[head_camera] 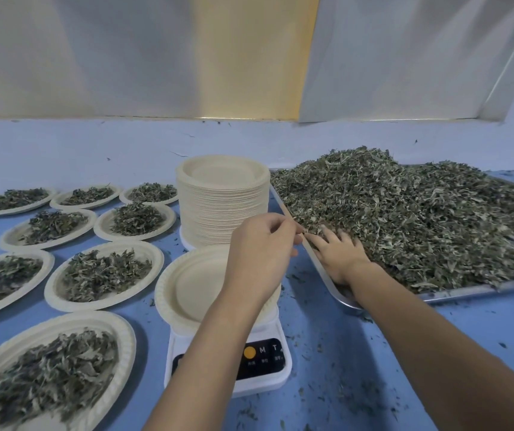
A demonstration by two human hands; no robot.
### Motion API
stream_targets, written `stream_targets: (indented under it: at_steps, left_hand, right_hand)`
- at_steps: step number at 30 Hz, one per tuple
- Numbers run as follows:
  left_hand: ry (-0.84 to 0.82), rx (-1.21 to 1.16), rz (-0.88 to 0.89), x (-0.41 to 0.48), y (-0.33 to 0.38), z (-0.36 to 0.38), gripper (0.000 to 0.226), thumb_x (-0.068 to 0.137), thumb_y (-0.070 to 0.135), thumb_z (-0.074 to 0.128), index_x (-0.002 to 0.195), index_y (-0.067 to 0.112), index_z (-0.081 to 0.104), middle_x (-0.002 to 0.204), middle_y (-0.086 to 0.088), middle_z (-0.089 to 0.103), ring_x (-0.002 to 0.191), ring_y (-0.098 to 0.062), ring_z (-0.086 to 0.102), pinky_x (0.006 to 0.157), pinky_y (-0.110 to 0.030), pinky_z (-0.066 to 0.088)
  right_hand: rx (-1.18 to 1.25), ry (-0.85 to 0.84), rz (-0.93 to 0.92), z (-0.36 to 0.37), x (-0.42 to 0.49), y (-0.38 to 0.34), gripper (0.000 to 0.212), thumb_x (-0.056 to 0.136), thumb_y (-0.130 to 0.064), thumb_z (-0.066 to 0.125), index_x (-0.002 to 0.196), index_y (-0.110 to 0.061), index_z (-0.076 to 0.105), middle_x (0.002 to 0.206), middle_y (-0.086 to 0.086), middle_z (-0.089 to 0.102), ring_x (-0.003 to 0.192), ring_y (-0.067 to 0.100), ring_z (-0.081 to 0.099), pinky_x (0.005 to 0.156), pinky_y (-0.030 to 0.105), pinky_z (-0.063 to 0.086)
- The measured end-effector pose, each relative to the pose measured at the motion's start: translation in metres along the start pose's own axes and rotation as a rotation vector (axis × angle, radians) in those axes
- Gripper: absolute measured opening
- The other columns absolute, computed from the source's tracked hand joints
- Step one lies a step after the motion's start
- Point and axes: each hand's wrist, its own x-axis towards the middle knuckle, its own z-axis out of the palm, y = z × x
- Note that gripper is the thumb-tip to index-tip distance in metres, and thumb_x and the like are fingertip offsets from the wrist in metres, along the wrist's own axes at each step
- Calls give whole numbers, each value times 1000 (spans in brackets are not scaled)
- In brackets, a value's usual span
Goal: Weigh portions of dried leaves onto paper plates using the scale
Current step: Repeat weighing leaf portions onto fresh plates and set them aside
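Observation:
A white digital scale (pixel 261 362) stands on the blue table with an empty paper plate (pixel 193 287) on its pan. My left hand (pixel 261 244) hovers over that plate's far right side, fingers curled, fingertips at the rim of the metal tray (pixel 467 290); whether they hold anything is unclear. The tray carries a big heap of dried leaves (pixel 405 219). My right hand (pixel 339 253) lies flat on the leaves at the tray's near left corner, fingers spread and straight. My left forearm hides the scale's display.
A tall stack of empty paper plates (pixel 221 200) stands behind the scale, next to the tray. Several plates filled with leaves (pixel 103 275) cover the table to the left. Loose leaf crumbs litter the blue surface near the scale and tray.

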Motion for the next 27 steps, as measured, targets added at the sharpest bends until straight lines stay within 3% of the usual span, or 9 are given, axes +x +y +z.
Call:
stream_targets:
  at_steps: [2,4,7,10,12,14,16,22,27]
  left_hand:
    - [1,7,-5,0,-1,0,32,90,17,49,66,28,66,63,13,68,55,2,62,50,-6,42]
    - [4,9,-9,1,-1,0,31,90,17,49,66,28,66,64,12,69,56,1,63,51,-7,43]
    - [7,15,-12,1,-1,0,32,90,17,49,66,28,66,65,11,69,56,0,63,52,-9,44]
    - [-4,36,-6,1,-2,1,32,90,18,49,66,30,66,67,11,69,58,0,64,55,-13,44]
    - [-11,44,-3,0,-3,1,31,91,19,49,67,30,66,67,12,69,59,0,64,56,-13,44]
    - [-14,45,-5,0,-3,1,31,91,19,49,67,29,66,68,12,69,59,-1,64,57,-14,45]
    - [-16,46,-13,-1,-3,1,31,91,19,49,68,29,66,69,11,69,58,-1,64,59,-16,46]
    - [-32,72,-37,-1,-5,3,28,90,19,49,70,25,67,72,10,70,60,-3,65,62,-19,50]
    - [14,51,-114,3,-6,10,28,89,15,48,70,24,67,75,8,70,67,-5,65,57,-14,45]
  right_hand:
    - [-17,59,-4,-1,-3,-1,42,103,-37,23,143,-24,26,150,9,25,136,36,26,107,56,26]
    - [-67,119,-9,-2,-6,-4,37,103,-36,26,136,-22,30,140,9,32,128,34,33,99,54,34]
    - [-104,145,-4,-1,-6,-2,45,102,-38,26,146,-28,19,150,8,20,133,33,26,101,51,36]
    - [-106,29,12,-2,-4,-2,50,103,-37,21,151,-37,6,160,3,-2,143,37,10,109,53,27]
    - [-105,-15,9,-3,-3,-4,46,103,-31,24,149,-30,17,158,9,10,140,39,17,109,55,27]
    - [-79,18,-7,-6,-2,-5,36,103,-25,27,138,-20,36,141,16,35,128,39,36,102,53,37]
    - [-58,70,-36,-8,-3,-6,29,102,-16,33,127,-12,46,125,16,47,116,38,48,94,46,44]
    - [7,196,-32,-9,-9,-7,29,92,-2,44,116,-11,59,115,15,58,107,36,57,81,38,45]
    - [326,340,21,-13,-8,0,29,97,-7,44,121,-10,59,116,17,60,104,35,56,79,34,42]
